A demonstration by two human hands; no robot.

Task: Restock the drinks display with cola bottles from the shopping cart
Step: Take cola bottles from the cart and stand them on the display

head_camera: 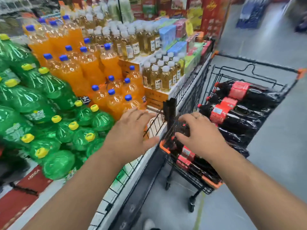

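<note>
A black wire shopping cart [259, 63] with orange corners stands on the right. Several dark cola bottles [239, 117] with red labels lie on their sides in it, and more cola bottles [196, 163] lie at its near end. My right hand [199, 135] reaches over the cart's near edge with fingers spread and relaxed, just above the near bottles, holding nothing. My left hand [131, 130] hovers open beside the display's wire fence [156, 123], in front of the orange soda bottles [116, 97]. The drinks display fills the left side.
Green bottles [49, 100] with yellow caps are stacked at the left, pale tea bottles [159, 73] behind the orange ones. Colourful boxes [179, 40] stand further back. Grey floor [274, 146] lies open to the cart's right. My shoe [149, 224] shows below.
</note>
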